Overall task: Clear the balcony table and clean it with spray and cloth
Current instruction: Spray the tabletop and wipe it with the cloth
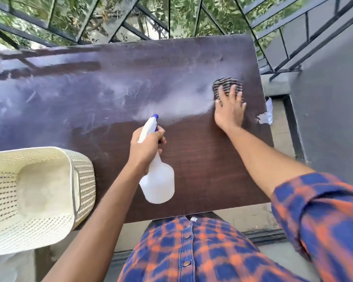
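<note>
A dark brown wooden table (202, 155) fills the view, its far half pale with glare or wet streaks. My left hand (146, 147) grips the neck of a white spray bottle (158, 184) with a blue nozzle, held above the table's near middle and pointing away from me. My right hand (229, 110) lies flat with spread fingers on a dark striped cloth (225, 84), pressing it to the table near the right edge. Only the cloth's far part shows beyond my fingers.
A cream perforated plastic basket (84, 180) stands at the table's near left corner and overhangs the edge. A black metal railing (130, 27) runs behind the table with trees beyond. A grey wall (324, 108) rises at the right. White scraps (266, 117) lie on the floor beside the table's right edge.
</note>
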